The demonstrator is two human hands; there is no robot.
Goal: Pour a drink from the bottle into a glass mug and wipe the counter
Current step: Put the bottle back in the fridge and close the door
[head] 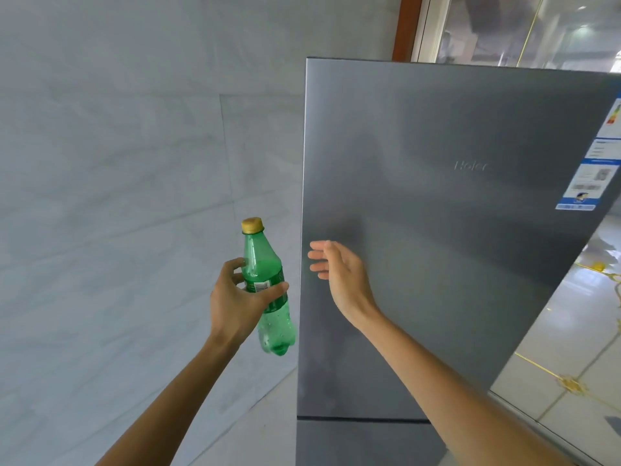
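Observation:
A green plastic bottle point(267, 287) with a yellow cap is held upright, slightly tilted, in front of the wall. My left hand point(235, 297) is wrapped around its labelled middle. Liquid fills the lower part of the bottle. My right hand point(339, 274) is open with its fingers apart, just in front of the left edge of a grey fridge door point(437, 213); whether it touches the door is unclear. No glass mug, counter or cloth is in view.
The tall grey fridge fills the right half of the view, its doors closed, with stickers point(591, 163) near its right edge. A pale marble-tiled wall point(117, 179) stands to the left. Glossy floor tiles with gold trim point(571, 364) show at lower right.

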